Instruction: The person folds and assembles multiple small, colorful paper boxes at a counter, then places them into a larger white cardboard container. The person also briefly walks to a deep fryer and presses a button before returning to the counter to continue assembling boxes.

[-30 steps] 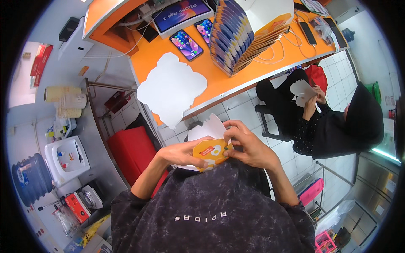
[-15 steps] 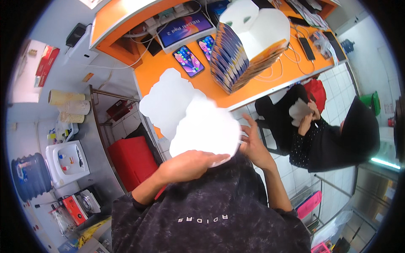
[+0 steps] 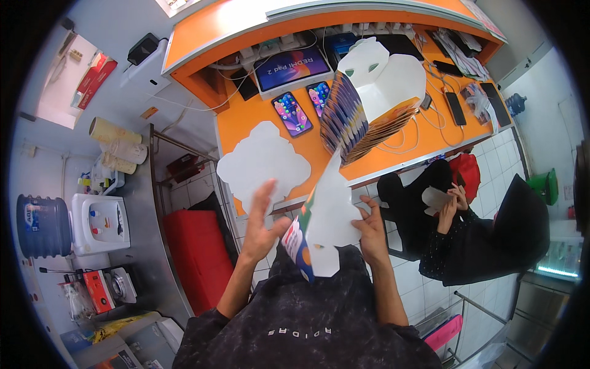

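A white die-cut card (image 3: 326, 215) is being held upright over the lap, edge pinched by the right hand (image 3: 370, 230), left hand (image 3: 261, 221) spread open against it, below the orange counter (image 3: 246, 123)

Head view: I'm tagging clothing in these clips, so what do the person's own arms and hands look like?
Both forearms come up bare from the lower edge; the left hand and right hand wear no gloves, and no rings or watch can be made out. The short sleeves belong to a dark, mottled black-grey T-shirt with small pale lettering across it.
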`<control>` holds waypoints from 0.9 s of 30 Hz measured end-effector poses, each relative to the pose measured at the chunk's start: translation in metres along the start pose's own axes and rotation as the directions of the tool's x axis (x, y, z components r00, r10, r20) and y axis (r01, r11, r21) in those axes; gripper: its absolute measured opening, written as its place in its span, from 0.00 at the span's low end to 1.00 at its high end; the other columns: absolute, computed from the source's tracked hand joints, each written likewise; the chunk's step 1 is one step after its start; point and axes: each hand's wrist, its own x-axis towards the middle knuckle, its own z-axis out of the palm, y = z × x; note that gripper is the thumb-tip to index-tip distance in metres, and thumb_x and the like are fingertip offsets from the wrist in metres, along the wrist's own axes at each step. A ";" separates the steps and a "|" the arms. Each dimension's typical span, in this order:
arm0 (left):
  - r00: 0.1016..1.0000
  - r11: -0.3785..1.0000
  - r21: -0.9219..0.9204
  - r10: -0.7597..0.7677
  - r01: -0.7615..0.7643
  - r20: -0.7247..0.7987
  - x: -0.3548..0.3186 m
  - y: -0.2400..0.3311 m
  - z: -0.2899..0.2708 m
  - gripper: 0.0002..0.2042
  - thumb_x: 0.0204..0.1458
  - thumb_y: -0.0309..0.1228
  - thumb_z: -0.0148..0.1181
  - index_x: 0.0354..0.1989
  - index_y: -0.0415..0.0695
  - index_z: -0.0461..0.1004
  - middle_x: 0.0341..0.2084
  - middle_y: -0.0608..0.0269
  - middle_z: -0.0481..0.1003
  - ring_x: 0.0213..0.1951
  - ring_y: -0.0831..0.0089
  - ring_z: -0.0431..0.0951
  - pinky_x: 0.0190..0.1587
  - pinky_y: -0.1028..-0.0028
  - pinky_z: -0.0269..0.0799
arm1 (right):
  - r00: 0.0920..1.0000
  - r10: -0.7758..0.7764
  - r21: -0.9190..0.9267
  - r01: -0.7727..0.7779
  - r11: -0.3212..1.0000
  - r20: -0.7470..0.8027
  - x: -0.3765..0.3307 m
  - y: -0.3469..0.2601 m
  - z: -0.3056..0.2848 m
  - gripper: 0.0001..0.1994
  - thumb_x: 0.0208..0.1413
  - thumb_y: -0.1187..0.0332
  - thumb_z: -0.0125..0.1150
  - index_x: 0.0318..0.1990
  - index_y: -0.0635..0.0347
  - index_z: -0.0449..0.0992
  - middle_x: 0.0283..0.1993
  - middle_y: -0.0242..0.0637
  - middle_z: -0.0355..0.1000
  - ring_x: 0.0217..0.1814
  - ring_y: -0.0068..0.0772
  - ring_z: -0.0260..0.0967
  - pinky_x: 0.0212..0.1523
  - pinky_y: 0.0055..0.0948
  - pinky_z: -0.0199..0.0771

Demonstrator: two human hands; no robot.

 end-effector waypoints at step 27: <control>0.951 0.796 0.522 0.224 -0.306 0.215 -0.043 0.022 0.050 0.30 0.46 0.37 0.69 0.61 0.59 0.70 0.69 0.59 0.53 0.73 0.50 0.41 0.62 0.28 0.33 | 0.939 0.229 -0.430 -0.101 0.897 0.257 -0.062 -0.052 0.027 0.12 0.57 0.71 0.65 0.46 0.66 0.76 0.39 0.31 0.73 0.41 0.17 0.69 0.40 0.19 0.70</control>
